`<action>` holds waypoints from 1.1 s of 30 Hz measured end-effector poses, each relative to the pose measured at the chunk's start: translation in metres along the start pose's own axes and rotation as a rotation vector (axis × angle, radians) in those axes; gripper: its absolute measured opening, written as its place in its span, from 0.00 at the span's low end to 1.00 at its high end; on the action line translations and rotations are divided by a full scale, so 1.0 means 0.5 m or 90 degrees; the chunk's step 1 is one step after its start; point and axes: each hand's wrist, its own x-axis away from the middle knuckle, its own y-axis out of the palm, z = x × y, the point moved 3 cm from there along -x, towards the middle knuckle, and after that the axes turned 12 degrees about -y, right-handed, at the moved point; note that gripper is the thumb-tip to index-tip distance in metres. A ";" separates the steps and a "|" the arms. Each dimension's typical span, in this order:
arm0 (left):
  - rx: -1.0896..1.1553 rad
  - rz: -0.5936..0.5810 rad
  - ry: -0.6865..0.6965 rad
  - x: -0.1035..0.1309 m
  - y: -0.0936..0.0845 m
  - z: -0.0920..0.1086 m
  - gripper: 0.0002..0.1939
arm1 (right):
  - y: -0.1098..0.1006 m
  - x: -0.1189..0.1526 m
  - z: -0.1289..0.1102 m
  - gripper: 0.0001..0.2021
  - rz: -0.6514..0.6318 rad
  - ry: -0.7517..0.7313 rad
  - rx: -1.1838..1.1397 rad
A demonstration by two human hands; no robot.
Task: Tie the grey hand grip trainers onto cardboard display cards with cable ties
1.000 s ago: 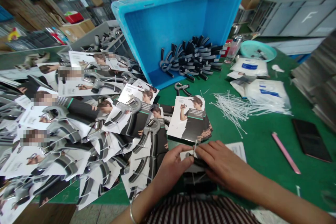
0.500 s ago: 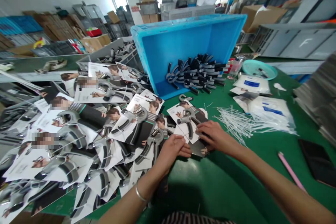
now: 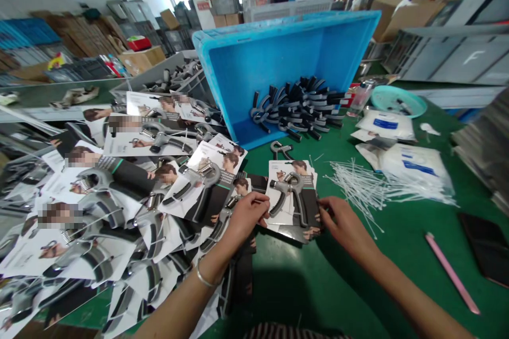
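Note:
A printed backing card with a grey-and-black hand grip strengthener on it lies in front of me, on top of other cards. My left hand has its fingers closed at the card's left edge. At the right edge, my right hand pinches the card between bent fingers and thumb. A loose hand grip strengthener rests just behind the card. To the left spreads a big heap of carded grip strengtheners, several with thin white cable ties across the handles.
A tipped blue crate holds many loose grip strengtheners. White cable ties lie scattered on the green table, beside plastic bags. Further right are a pink stick-like object, a black phone and a turquoise tray.
The card with its grip strengthener has turned from slanted to nearly upright and square to me. My right hand has shifted from the card's upper right side to its right edge.

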 end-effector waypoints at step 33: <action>-0.155 -0.028 0.207 0.038 0.052 -0.001 0.09 | 0.012 -0.053 -0.121 0.03 -0.042 -0.112 -0.115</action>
